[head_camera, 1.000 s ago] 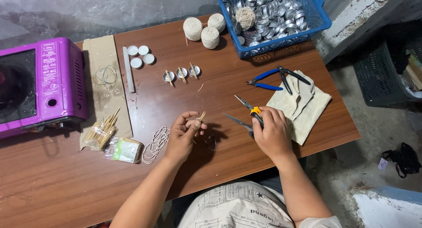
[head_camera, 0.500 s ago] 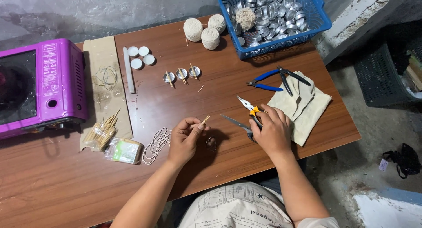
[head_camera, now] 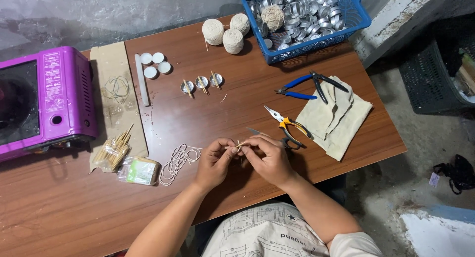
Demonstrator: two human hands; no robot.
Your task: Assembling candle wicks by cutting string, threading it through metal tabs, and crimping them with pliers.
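Above the wooden table [head_camera: 208, 103], near its front edge, a small wooden stick [head_camera: 239, 146] is pinched between the fingertips of the left hand [head_camera: 213, 162] and the right hand [head_camera: 269, 158]. Yellow-handled pliers [head_camera: 286, 124] are seen just beside the right hand.

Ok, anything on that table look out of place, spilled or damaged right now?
Nothing looks spilled or broken. Both hands, left and right, pinch a small stick. The only loose bits are a stray stick lying apart from the three metal cups, and one ball of string sitting in the blue basket.
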